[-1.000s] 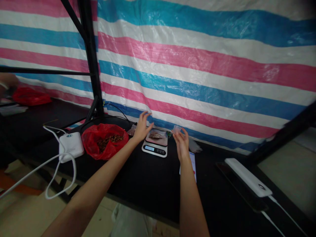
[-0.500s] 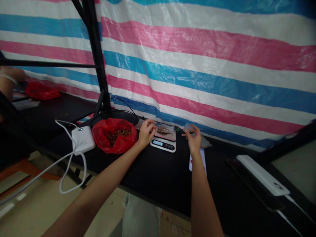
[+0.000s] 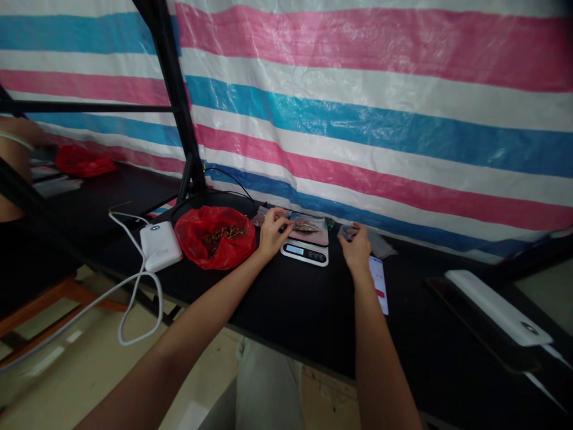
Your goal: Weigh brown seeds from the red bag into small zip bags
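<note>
My left hand [image 3: 274, 234] is curled at the left edge of a small clear plastic bag [image 3: 306, 224] of brown pieces, thumb and fingertips pinched at the bag's edge. The bag lies on a white digital scale [image 3: 306, 254] with a lit display. Another clear bag [image 3: 261, 216] is partly hidden behind my left hand. To the right of the scale, my right hand [image 3: 358, 246] has its fingers closed on a small clear plastic piece [image 3: 345, 232], whose exact kind is unclear. A flat translucent bag [image 3: 381, 243] lies just beyond that hand. Left of the scale, a red plastic bag [image 3: 190, 235] gapes around brown pieces [image 3: 222, 239].
A phone [image 3: 378, 283] with a lit screen lies beside my right wrist. A white power bank [image 3: 496, 307] rests at the right next to a dark phone [image 3: 481, 325]. A white device [image 3: 160, 246] with a looped cable stands left. Another person's arm [image 3: 15, 161] shows far left.
The view has tilted down and shifted slightly. My right hand has lowered toward the table with the clear plastic piece. My left hand stays at the bag on the scale.
</note>
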Action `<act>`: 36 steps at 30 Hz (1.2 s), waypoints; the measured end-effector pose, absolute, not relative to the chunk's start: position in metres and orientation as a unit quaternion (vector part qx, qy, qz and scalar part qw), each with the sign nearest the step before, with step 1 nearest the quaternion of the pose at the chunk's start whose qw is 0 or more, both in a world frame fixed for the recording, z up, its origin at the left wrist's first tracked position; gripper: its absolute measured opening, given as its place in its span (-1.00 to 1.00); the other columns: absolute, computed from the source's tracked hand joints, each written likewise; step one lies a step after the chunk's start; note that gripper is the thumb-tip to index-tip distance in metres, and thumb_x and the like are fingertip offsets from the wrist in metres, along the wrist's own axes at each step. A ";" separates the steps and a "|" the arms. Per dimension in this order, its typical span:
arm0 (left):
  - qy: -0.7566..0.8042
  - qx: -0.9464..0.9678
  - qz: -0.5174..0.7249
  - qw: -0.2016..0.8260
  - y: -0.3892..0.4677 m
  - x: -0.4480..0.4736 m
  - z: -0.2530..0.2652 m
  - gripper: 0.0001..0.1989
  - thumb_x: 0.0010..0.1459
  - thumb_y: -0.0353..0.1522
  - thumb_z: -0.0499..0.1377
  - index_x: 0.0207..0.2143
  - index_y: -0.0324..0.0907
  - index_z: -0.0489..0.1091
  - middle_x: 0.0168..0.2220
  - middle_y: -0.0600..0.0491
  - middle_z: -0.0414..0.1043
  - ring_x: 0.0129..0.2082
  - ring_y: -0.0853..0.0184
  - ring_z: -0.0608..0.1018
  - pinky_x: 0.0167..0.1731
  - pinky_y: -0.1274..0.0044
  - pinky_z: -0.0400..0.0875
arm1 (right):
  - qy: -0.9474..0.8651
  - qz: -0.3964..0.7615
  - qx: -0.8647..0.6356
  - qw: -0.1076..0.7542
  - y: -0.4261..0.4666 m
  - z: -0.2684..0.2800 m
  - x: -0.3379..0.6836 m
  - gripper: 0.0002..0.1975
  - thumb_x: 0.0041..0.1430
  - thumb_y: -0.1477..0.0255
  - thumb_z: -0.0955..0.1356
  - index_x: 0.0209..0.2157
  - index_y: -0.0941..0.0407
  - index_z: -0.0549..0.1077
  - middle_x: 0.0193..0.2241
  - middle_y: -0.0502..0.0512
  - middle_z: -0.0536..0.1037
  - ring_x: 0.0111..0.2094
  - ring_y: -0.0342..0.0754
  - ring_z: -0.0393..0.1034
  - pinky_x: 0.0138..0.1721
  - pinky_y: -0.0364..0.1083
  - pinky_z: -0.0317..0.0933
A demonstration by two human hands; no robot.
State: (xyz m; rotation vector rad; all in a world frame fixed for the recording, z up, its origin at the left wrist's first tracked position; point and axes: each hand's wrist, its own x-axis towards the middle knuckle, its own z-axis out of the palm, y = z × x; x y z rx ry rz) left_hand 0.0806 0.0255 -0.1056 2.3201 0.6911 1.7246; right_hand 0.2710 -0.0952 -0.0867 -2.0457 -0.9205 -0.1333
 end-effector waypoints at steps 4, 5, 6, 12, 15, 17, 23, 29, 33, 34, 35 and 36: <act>0.250 0.775 0.574 0.089 0.029 0.081 -0.106 -0.96 0.05 -0.42 0.14 -0.44 -0.18 0.38 -0.19 0.00 0.23 -0.16 0.32 0.35 -0.16 0.45 0.30 | -0.385 -0.069 -0.833 0.392 -0.096 -0.088 0.270 -0.52 -0.03 0.42 0.27 -0.01 0.15 0.20 -0.16 0.18 0.41 -0.17 0.05 0.29 -0.16 0.03 0.09; 0.253 0.774 0.574 0.090 0.030 0.081 -0.106 -0.96 0.05 -0.42 0.14 -0.44 -0.18 0.37 -0.19 0.01 0.23 -0.16 0.32 0.35 -0.15 0.45 0.30 | -0.388 -0.068 -0.840 0.374 -0.097 -0.088 0.268 -0.55 -0.02 0.42 0.26 -0.02 0.14 0.22 -0.15 0.18 0.41 -0.15 0.06 0.28 -0.15 0.05 0.08; 0.255 0.772 0.575 0.091 0.030 0.081 -0.105 -0.97 0.05 -0.43 0.14 -0.44 -0.18 0.37 -0.19 0.01 0.22 -0.16 0.32 0.35 -0.14 0.45 0.29 | -0.389 -0.067 -0.850 0.350 -0.098 -0.087 0.266 -0.57 -0.01 0.43 0.26 -0.04 0.13 0.24 -0.15 0.18 0.41 -0.13 0.08 0.27 -0.14 0.07 0.07; 0.265 0.766 0.579 0.094 0.031 0.079 -0.102 -0.97 0.06 -0.45 0.12 -0.42 -0.19 0.34 -0.19 0.01 0.21 -0.16 0.33 0.35 -0.13 0.47 0.28 | -0.363 -0.111 -0.904 0.195 -0.101 -0.089 0.259 -0.58 0.00 0.40 0.32 -0.06 0.15 0.29 -0.19 0.26 0.46 -0.09 0.25 0.21 -0.12 0.24 -0.08; 0.260 0.768 0.578 0.096 0.030 0.079 -0.101 -0.98 0.05 -0.45 0.12 -0.42 -0.18 0.33 -0.21 0.02 0.23 -0.16 0.33 0.35 -0.13 0.47 0.28 | -0.357 -0.123 -0.907 0.187 -0.100 -0.089 0.256 -0.54 0.00 0.32 0.34 -0.04 0.18 0.29 -0.15 0.32 0.44 -0.08 0.27 0.19 -0.14 0.23 -0.06; 0.257 0.767 0.579 0.100 0.030 0.079 -0.101 -0.97 0.05 -0.46 0.12 -0.43 -0.18 0.31 -0.23 0.03 0.24 -0.17 0.33 0.35 -0.13 0.48 0.28 | -0.351 -0.152 -0.901 0.206 -0.099 -0.085 0.251 -0.55 0.03 0.26 0.31 -0.05 0.17 0.30 -0.13 0.33 0.42 -0.07 0.27 0.17 -0.15 0.22 -0.06; 0.257 0.772 0.568 0.124 0.029 0.079 -0.098 -0.94 0.06 -0.49 0.09 -0.42 -0.17 0.28 -0.28 0.04 0.25 -0.19 0.33 0.35 -0.16 0.50 0.28 | -0.381 -0.220 -0.860 0.259 -0.100 -0.068 0.233 -0.68 0.12 0.29 0.22 -0.12 0.10 0.37 -0.15 0.23 0.42 -0.09 0.19 0.15 -0.13 0.17 -0.10; 0.248 0.783 0.556 0.124 0.022 0.075 -0.097 -0.90 0.07 -0.52 0.04 -0.40 -0.16 0.28 -0.25 0.02 0.26 -0.17 0.32 0.35 -0.16 0.48 0.28 | -0.397 -0.199 -0.844 0.302 -0.096 -0.065 0.237 -0.71 0.14 0.34 0.18 -0.16 0.08 0.41 -0.14 0.20 0.40 -0.09 0.14 0.17 -0.14 0.11 -0.06; 0.208 0.825 0.513 0.111 0.017 0.074 -0.096 -0.86 0.11 -0.50 0.00 -0.33 -0.16 0.31 -0.21 0.00 0.29 -0.15 0.32 0.35 -0.15 0.47 0.29 | -0.428 -0.122 -0.848 0.287 -0.085 -0.067 0.241 -0.73 0.10 0.34 0.22 -0.21 0.09 0.45 -0.21 0.17 0.45 -0.15 0.09 0.24 -0.19 0.05 0.03; 0.204 0.831 0.505 0.111 0.017 0.075 -0.096 -0.84 0.11 -0.49 -0.01 -0.29 -0.16 0.31 -0.19 -0.01 0.29 -0.13 0.31 0.35 -0.13 0.46 0.28 | -0.433 -0.095 -0.854 0.274 -0.082 -0.069 0.241 -0.74 0.09 0.33 0.24 -0.22 0.08 0.46 -0.23 0.16 0.46 -0.16 0.09 0.26 -0.19 0.05 0.05; 0.204 0.834 0.499 0.112 0.017 0.077 -0.095 -0.82 0.12 -0.48 -0.01 -0.25 -0.16 0.31 -0.15 -0.02 0.30 -0.10 0.30 0.34 -0.10 0.45 0.27 | -0.437 -0.073 -0.858 0.262 -0.079 -0.070 0.241 -0.74 0.08 0.32 0.25 -0.23 0.07 0.47 -0.24 0.15 0.47 -0.17 0.09 0.27 -0.18 0.06 0.06; 0.208 0.837 0.494 0.113 0.018 0.078 -0.095 -0.80 0.12 -0.46 -0.01 -0.20 -0.17 0.31 -0.11 -0.03 0.30 -0.07 0.30 0.34 -0.07 0.44 0.25 | -0.440 -0.056 -0.859 0.254 -0.077 -0.072 0.242 -0.74 0.08 0.31 0.25 -0.23 0.07 0.47 -0.24 0.14 0.48 -0.17 0.08 0.28 -0.17 0.07 0.06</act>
